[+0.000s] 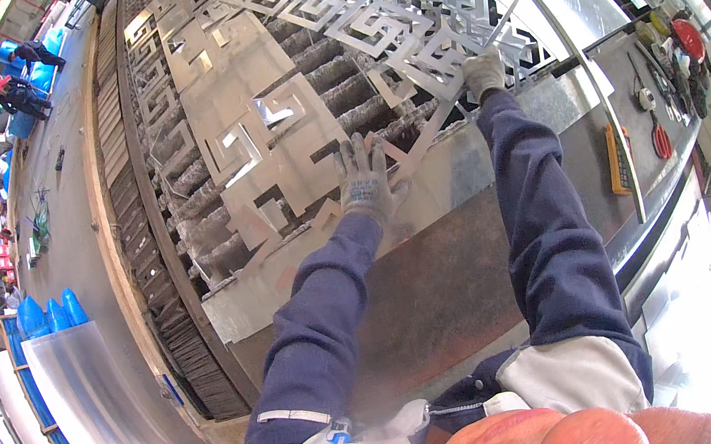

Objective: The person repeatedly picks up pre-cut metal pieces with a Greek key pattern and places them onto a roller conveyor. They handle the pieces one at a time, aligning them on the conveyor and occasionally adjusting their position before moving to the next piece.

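My left hand [365, 182], in a grey work glove, has its fingers stretched out. It rests on the near end of a flat metal sheet [280, 146] with angular cut-outs, beside a narrow strip of metal. Further right, my gloved right hand [483, 74] is curled round the edge of a cut metal panel [432, 59] with a square fretwork pattern. Its fingertips are partly hidden. The fretwork overlaps other cut pieces [372, 26] behind it. Under the sheets show the jagged slats [320, 59] of a cutting bed.
A dark ledge [440, 292] lies between me and the bed. On the right bench are red-handled scissors [661, 141], an orange-yellow tool [619, 160] and a red round object [689, 39]. Shiny sheets [101, 398] stand at left. Two people [24, 92] are far off left.
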Tool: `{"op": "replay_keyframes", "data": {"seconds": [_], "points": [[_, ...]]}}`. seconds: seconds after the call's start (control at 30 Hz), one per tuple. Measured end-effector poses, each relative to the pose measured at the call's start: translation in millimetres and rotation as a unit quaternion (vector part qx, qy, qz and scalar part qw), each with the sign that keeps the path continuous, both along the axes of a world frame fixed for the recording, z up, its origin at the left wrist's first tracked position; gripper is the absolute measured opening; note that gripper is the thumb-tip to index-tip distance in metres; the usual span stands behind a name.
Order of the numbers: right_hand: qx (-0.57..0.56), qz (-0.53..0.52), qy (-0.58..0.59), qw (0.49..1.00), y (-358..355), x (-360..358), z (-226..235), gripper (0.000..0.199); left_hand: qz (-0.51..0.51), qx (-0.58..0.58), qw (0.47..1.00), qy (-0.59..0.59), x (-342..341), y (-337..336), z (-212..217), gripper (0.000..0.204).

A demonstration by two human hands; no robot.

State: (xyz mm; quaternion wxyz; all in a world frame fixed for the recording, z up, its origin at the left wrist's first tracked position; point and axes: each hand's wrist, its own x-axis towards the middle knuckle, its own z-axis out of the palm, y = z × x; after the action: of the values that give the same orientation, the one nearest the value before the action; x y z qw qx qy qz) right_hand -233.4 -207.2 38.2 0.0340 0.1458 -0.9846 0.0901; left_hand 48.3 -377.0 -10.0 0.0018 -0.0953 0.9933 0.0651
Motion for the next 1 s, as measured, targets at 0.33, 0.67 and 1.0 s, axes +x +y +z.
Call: {"op": "replay_keyframes", "data": {"seconds": [0.33,0.67,1.0], "points": [[0.153,0.143,-0.11,0.972,-78.4,42.1,22.0,0.081,0.006,0.029,0.997,0.065,3.3,-4.2,-14.5,0.102],[0.123,0.364,-0.071,0.92,-105.8,9.0,19.4,0.032,0.01,0.028,0.999,0.044,-2.1,1.2,-7.1,0.117],[-0.21,0.443,0.111,0.865,-101.9,-72.2,82.5,0.029,0.095,-0.016,0.995,0.001,-11.8,35.0,20.9,0.101]]}}
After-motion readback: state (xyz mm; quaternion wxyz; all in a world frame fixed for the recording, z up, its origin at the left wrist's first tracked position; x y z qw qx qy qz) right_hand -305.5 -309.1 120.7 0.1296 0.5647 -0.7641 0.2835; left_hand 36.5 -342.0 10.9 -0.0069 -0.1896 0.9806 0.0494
